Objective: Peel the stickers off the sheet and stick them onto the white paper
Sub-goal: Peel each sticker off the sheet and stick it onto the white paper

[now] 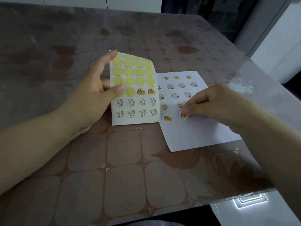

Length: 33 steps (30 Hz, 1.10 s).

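A person sits at a desk [127,176] covered with a brownish patterned cloth under a clear plastic sheet. The left hand [94,95] holds the sticker sheet [135,93] by its left edge, its grip closed on the sheet with the thumb pressed on the front near the middle and the fingers behind, one fingertip showing at the top left corner. The sheet is lifted off the desk at the top, where it curls, while its bottom edge lies near or on the desk. Its upper rows are bare yellow circles where stickers are gone; below them two orange stickers sit at the right of the fourth row, and two full rows of small cartoon stickers fill the bottom. The sheet's right edge overlaps the left edge of the white paper [200,134], which lies flat on the desk, turned a little. On the paper are rows of stickers already stuck: small orange ones at the top, round pale ones in the middle, a few more lower down. The right hand [216,105] rests over the paper, its grip pinched on a round sticker [184,115] that the fingertips press against the paper, just right of another orange sticker [168,118].
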Each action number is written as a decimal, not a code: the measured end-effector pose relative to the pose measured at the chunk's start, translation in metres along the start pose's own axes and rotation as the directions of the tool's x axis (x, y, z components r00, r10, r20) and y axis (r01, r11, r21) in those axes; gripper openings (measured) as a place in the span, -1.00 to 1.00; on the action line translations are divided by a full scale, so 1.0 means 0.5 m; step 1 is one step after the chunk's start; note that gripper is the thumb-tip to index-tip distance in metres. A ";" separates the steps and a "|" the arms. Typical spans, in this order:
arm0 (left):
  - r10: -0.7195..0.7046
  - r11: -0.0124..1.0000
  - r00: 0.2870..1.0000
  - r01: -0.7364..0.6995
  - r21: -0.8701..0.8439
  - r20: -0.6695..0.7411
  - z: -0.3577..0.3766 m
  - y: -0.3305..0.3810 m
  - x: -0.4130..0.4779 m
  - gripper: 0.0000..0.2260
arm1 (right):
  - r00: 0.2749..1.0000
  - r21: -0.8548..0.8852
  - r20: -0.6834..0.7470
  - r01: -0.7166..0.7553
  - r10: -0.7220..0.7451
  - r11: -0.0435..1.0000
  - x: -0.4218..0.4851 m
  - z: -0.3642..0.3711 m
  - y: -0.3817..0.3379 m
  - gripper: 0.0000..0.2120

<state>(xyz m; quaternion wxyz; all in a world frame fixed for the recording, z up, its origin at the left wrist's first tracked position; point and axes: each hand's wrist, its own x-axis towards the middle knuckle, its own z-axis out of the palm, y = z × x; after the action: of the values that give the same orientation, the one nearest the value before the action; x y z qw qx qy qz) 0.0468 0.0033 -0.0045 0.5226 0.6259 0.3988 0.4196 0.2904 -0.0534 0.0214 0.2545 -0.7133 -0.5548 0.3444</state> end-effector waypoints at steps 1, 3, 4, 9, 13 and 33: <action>0.001 1.000 1.000 -0.001 0.001 0.000 0.000 0.000 0.000 -0.43 | 1.000 0.000 -0.006 0.009 -0.009 1.000 0.000 0.001 0.000 -0.96; 0.002 1.000 1.000 -0.002 0.003 -0.002 0.001 0.001 -0.001 -0.43 | 0.999 -0.007 -0.021 0.041 -0.041 0.999 -0.002 0.007 0.002 -0.95; 0.003 1.000 1.000 -0.003 0.005 -0.003 0.001 0.001 -0.001 -0.43 | 0.998 -0.018 -0.036 0.054 -0.054 0.998 -0.003 0.010 0.003 -0.94; 0.019 1.000 1.000 -0.019 0.012 0.000 0.002 0.001 -0.002 -0.44 | 0.992 -0.059 -0.098 0.069 -0.075 0.996 0.000 0.009 0.011 -0.71; 0.016 1.000 1.000 -0.016 0.010 0.001 0.001 0.002 -0.002 -0.44 | 0.988 -0.033 -0.140 0.059 -0.063 0.998 0.006 -0.003 0.002 -0.75; 0.046 0.996 0.993 -0.037 -0.085 0.107 -0.017 -0.008 0.006 -0.47 | 0.702 -0.270 -0.346 0.561 -0.622 0.783 0.055 0.151 -0.070 -0.71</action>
<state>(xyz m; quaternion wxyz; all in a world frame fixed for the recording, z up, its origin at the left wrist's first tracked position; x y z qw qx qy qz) 0.0397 0.0095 -0.0073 0.5603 0.6339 0.3387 0.4118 0.2144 -0.0194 -0.0059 0.4116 -0.5694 -0.7103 0.0428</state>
